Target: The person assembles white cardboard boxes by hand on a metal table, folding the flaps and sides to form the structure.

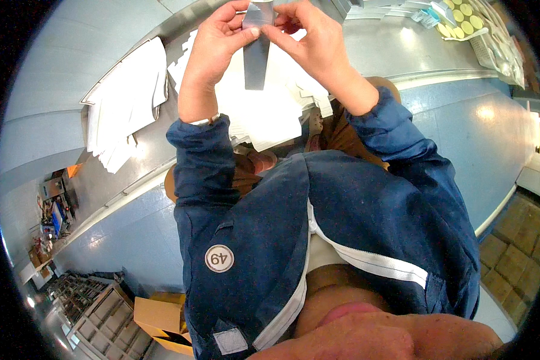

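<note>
At the top centre of the frame, both hands pinch the upper end of a grey strip (256,60), a flat, narrow, matte piece that hangs straight down between them. The left hand (213,45) grips its left edge with thumb and fingertips; the right hand (309,42) closes on its top right corner. Both forearms rise from dark blue jacket sleeves (201,156) with wrists bent inward. Under the hands lies a stack of white flat cutouts (264,114) on the steel table (402,51); another white pile (126,96) sits at upper left, yellow round stickers (462,18) at upper right.
</note>
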Available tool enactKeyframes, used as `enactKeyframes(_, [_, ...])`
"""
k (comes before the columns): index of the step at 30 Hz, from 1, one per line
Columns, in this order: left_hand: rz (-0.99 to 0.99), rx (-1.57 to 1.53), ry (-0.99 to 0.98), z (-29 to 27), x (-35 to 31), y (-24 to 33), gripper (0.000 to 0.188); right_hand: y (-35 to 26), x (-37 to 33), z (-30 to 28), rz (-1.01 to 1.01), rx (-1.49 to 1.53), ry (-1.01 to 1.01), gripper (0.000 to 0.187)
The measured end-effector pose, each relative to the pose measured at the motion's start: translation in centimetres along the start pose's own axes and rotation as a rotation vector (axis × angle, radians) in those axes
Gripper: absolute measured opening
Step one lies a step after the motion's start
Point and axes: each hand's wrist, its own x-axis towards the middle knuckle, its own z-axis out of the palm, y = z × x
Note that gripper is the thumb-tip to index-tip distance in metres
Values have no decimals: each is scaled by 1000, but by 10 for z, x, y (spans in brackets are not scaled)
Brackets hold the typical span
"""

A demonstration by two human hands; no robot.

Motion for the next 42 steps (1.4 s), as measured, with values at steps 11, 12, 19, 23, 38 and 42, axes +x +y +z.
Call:
enactKeyframes(11, [-9, -4, -25, -8, 3, -7, 35, 3, 2, 0, 46, -43, -5, 20])
enactKeyframes(12, [-11, -16, -26, -7, 3, -6, 34, 5, 2, -1, 46, -43, -4, 20])
enactKeyframes(19, [-57, -35, -35, -6, 4, -5, 33, 7, 8, -2, 147, 93, -4, 22])
enactKeyframes(23, [-22, 10, -36, -2, 6, -3, 31, 3, 14, -7, 17, -100, 26, 23])
enactKeyframes(38, [-104, 7, 21, 33, 0, 46, 26, -8, 18, -11, -408, -425, -3, 14])
enactKeyframes(42, [-139, 71, 7, 32, -1, 47, 27, 2, 20, -10, -480, -381, -6, 15])
